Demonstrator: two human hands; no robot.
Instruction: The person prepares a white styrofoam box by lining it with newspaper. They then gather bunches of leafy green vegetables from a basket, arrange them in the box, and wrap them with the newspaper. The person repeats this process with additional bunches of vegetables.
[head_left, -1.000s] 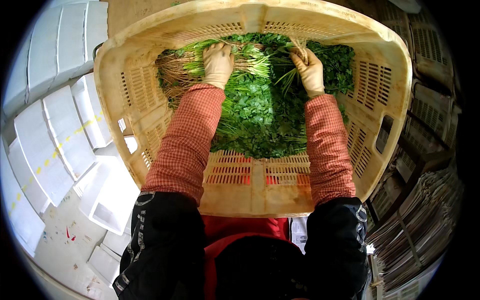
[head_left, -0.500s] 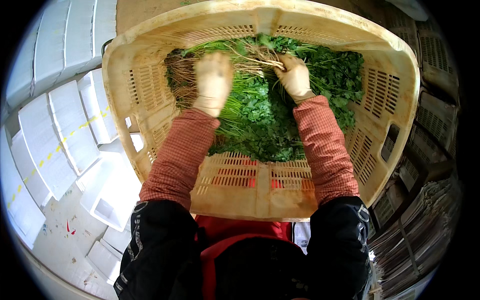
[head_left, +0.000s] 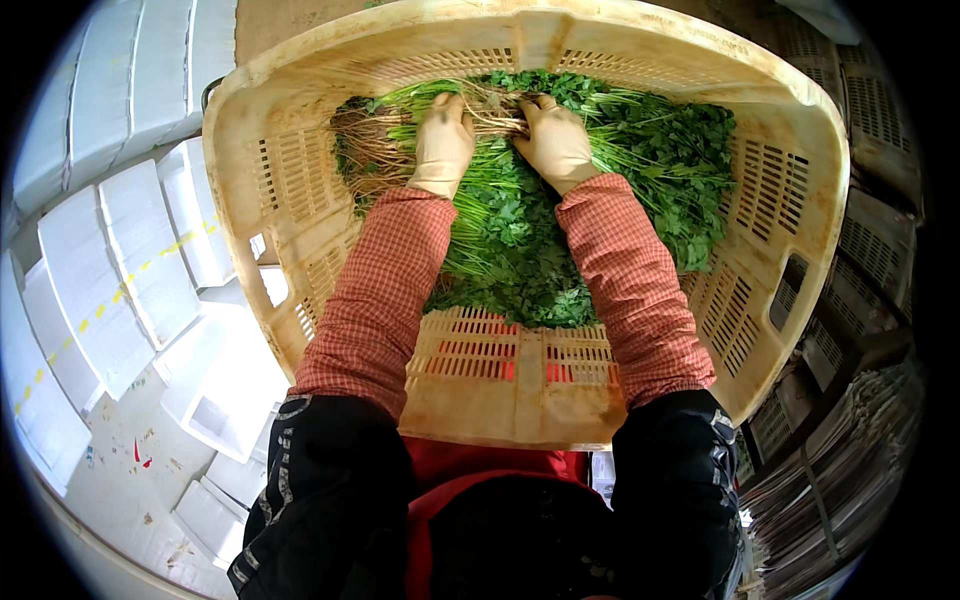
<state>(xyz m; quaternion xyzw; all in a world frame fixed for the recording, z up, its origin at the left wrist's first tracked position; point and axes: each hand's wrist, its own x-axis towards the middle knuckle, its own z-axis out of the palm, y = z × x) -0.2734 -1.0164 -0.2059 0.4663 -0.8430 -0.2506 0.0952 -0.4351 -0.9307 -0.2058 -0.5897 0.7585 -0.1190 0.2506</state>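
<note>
Left hand: your left hand (head_left: pixel 444 148), in a pale glove, lies over the stems and roots left of the middle of the pile, fingers pointing away from you; you cannot tell from here whether it grips or only presses.
Right hand: your right hand (head_left: pixel 555 142), gloved alike, reaches in toward the left one, its thumb and fingers at the pale roots (head_left: pixel 492 110); whether they are closed on them is hidden.
Gap: your hands stand near each other but apart, with those roots showing between them.
Greens: the leafy greens (head_left: pixel 500 225) lie inside the crate, beneath and around your hands, leaves spreading toward the right wall and toward you.
Brown roots: more thin roots (head_left: pixel 368 145) bunch at the left end of the pile.
Crate: the yellowish slotted crate (head_left: pixel 520 425) sits in front of you, its walls stained brown.
Sleeves: red checked sleeves (head_left: pixel 375 290) cover your forearms.
Left side: white boxes (head_left: pixel 120 265) stand beside the crate, above a marked floor (head_left: pixel 130 470).
Right side: a bound stack of sheets (head_left: pixel 835 470) lies low down.
</note>
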